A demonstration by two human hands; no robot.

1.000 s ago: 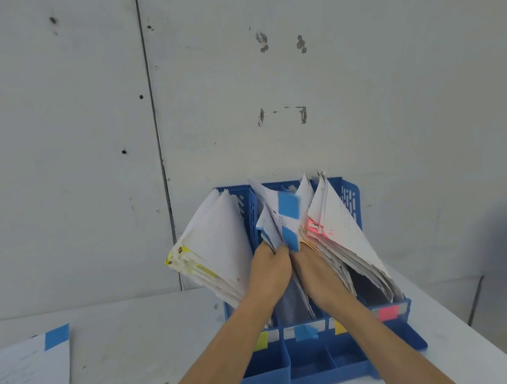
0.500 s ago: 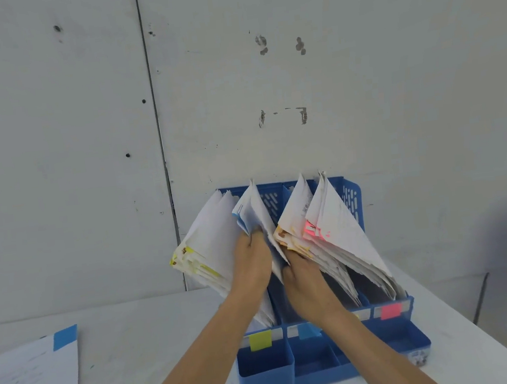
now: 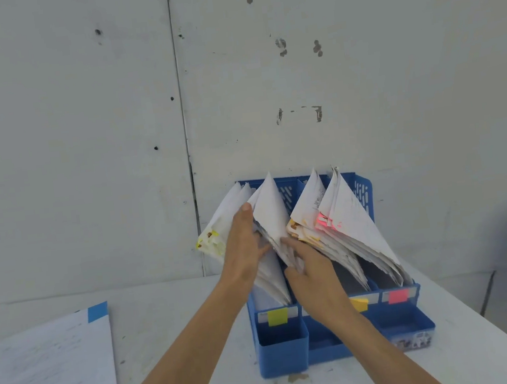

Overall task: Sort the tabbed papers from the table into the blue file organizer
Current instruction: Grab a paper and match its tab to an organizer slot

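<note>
A paper bundle stands in the organizer, second slot from its left. The left hand presses flat, fingers straight, against it; the right hand touches its lower edge with loose fingers. A blue-tabbed sheet lies on the desk, well left of the organizer. Uneven pushing could crumple sheets. Half a second ago the left hand sat lower, curled round the bundle.
</note>
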